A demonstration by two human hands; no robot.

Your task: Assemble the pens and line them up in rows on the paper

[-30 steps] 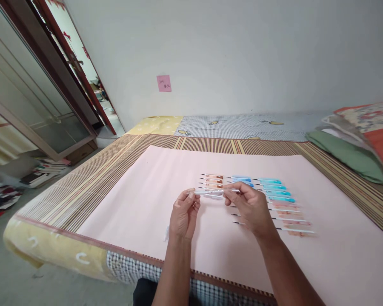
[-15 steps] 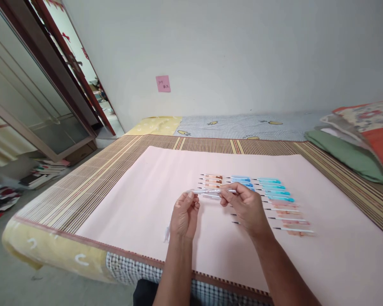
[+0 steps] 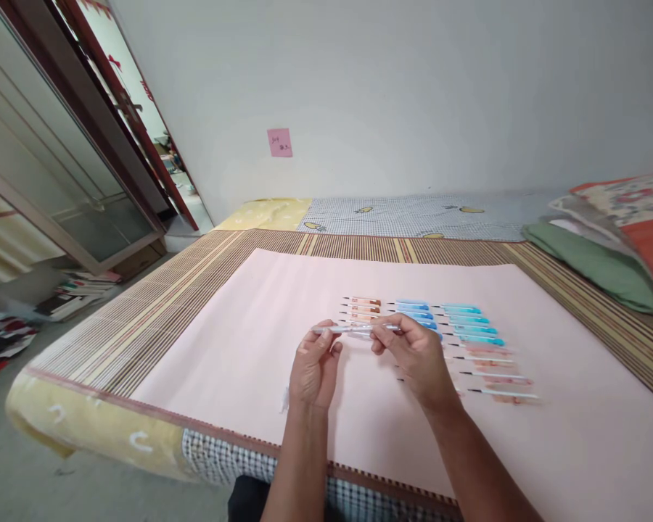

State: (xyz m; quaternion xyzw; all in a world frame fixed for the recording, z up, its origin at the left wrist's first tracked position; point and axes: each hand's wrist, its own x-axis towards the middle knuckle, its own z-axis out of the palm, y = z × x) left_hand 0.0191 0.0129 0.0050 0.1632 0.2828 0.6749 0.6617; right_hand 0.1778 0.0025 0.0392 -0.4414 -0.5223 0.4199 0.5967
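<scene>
My left hand and my right hand are raised over the pink sheet. Between them they hold a slim whitish pen lying level, the left fingertips on its left part, the right thumb and fingers pinching its right part. Rows of pens lie on the sheet beyond and to the right: brown ones, blue ones, turquoise ones and pinkish ones, their dark tips pointing left. My right hand covers part of the rows. A small clear piece shows partly behind my left wrist.
The pink sheet lies on a striped mat over a bed. Folded cloths and a cushion sit at the right. Behind is a wall with a pink note. Books lie on the floor at left.
The pen has slid slightly to the left in my fingers, and my right hand has shifted a little left. The rows on the sheet are unchanged.
</scene>
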